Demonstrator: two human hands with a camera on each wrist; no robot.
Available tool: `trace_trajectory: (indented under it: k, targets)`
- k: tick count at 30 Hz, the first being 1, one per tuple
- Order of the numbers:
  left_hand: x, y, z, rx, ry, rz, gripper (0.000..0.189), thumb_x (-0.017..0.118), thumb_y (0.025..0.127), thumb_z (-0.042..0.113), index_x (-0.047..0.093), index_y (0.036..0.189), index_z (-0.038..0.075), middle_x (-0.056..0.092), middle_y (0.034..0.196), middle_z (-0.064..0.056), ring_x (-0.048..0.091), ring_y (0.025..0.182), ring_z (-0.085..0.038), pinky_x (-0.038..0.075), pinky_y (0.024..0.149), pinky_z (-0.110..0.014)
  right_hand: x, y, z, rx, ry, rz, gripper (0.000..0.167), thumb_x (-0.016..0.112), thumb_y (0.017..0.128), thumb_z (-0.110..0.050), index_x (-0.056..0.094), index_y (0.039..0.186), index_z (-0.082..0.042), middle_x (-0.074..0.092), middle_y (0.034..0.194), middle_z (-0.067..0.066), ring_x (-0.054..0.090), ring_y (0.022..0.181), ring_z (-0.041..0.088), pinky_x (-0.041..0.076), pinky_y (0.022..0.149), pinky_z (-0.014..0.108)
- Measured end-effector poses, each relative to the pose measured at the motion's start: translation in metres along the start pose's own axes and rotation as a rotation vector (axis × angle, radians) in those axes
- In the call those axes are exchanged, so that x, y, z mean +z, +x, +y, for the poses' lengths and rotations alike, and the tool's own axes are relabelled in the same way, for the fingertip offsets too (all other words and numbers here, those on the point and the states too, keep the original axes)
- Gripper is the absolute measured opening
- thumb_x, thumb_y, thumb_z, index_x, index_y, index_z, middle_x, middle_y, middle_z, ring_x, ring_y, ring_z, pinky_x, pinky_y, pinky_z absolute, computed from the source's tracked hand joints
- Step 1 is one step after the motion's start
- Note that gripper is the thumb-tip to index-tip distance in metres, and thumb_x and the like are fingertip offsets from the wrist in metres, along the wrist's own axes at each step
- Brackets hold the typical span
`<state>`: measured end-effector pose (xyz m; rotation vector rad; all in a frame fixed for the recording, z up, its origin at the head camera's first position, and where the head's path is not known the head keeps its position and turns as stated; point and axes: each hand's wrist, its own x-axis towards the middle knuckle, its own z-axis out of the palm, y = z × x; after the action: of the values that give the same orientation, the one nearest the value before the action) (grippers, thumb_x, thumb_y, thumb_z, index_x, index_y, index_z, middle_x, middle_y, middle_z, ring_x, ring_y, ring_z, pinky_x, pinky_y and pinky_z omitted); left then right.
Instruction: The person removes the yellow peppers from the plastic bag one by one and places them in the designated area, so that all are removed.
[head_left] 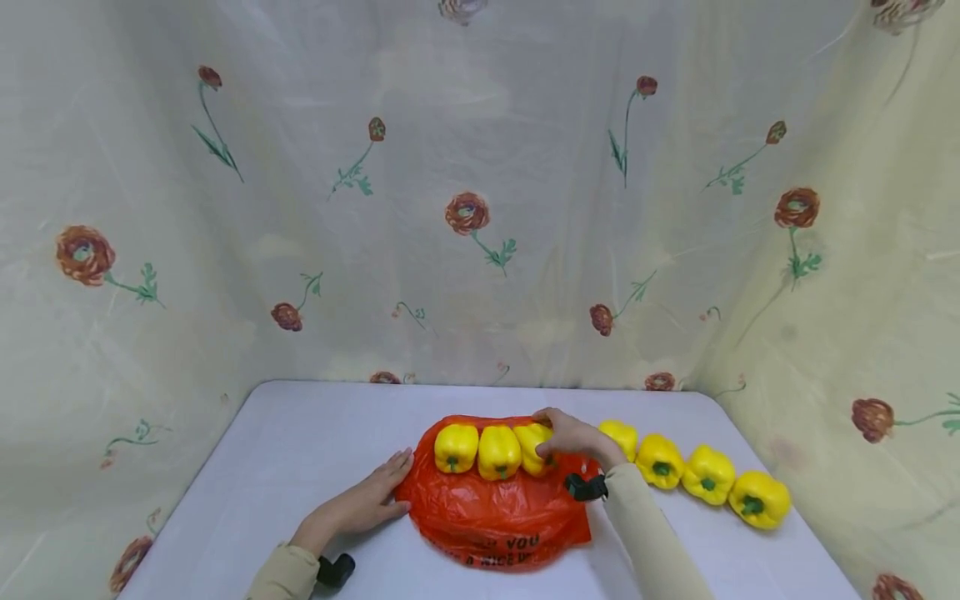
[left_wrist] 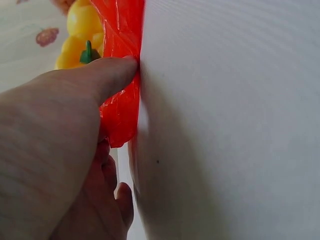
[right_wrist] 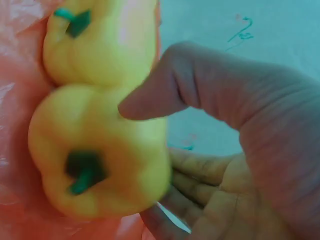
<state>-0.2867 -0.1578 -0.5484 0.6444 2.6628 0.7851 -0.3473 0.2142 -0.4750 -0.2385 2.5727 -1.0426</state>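
A red plastic bag (head_left: 487,512) with dark printed lettering lies flat at the middle of the table. Along its far part sit two yellow bell peppers, a left one (head_left: 456,446) and a middle one (head_left: 498,450), side by side. At the right end of this row, my right hand (head_left: 576,439) grips a third yellow bell pepper (right_wrist: 105,135), thumb on its near face and fingers round the far side. My left hand (head_left: 367,497) rests at the bag's left edge, fingers extended; in the left wrist view its thumb (left_wrist: 117,72) touches the red plastic.
Several more yellow bell peppers (head_left: 708,473) stand in a slanting row on the right of the white table (head_left: 322,425), partly behind my right forearm. A flower-patterned curtain (head_left: 480,292) surrounds the table at the back and sides.
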Motion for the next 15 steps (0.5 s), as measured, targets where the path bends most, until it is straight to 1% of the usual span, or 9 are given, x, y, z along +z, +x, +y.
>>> trace_trajectory:
  k: [3,5,11,15]
  targets:
    - [0.001,0.0,0.0,-0.001,-0.006,-0.01,0.08,0.056,0.093,0.051,0.02,0.155,0.014,0.012,0.164,-0.003,0.011,0.15,-0.029,0.021,0.118,-0.055,0.003,0.0,0.009,0.016,0.022,-0.038,0.066,0.074,0.081,-0.02,0.045,0.14,-0.01,0.051,0.136,0.01,0.05,0.113,0.025,0.041,0.107,0.05]
    - [0.001,0.0,-0.001,-0.001,-0.008,-0.014,0.08,0.055,0.093,0.051,0.02,0.155,0.014,0.012,0.164,-0.003,0.011,0.15,-0.029,0.021,0.118,-0.056,0.005,0.0,0.016,0.003,0.053,-0.045,0.068,0.074,0.081,-0.021,0.044,0.141,-0.012,0.05,0.137,0.01,0.049,0.115,0.024,0.04,0.108,0.05]
    - [0.001,0.001,-0.001,0.01,0.003,-0.003,0.08,0.055,0.093,0.051,0.021,0.155,0.013,0.013,0.163,-0.003,0.012,0.15,-0.029,0.021,0.118,-0.055,0.005,-0.001,0.026,-0.069,0.108,-0.003,0.067,0.074,0.08,-0.021,0.045,0.141,-0.018,0.046,0.141,0.011,0.047,0.122,0.029,0.038,0.108,0.054]
    - [0.001,0.002,-0.003,0.013,0.011,0.002,0.081,0.055,0.093,0.052,0.02,0.155,0.014,0.012,0.164,-0.003,0.012,0.15,-0.029,0.021,0.118,-0.055,0.004,-0.001,0.03,-0.088,0.126,0.01,0.063,0.073,0.081,-0.019,0.047,0.139,-0.021,0.046,0.142,0.01,0.046,0.123,0.029,0.038,0.108,0.056]
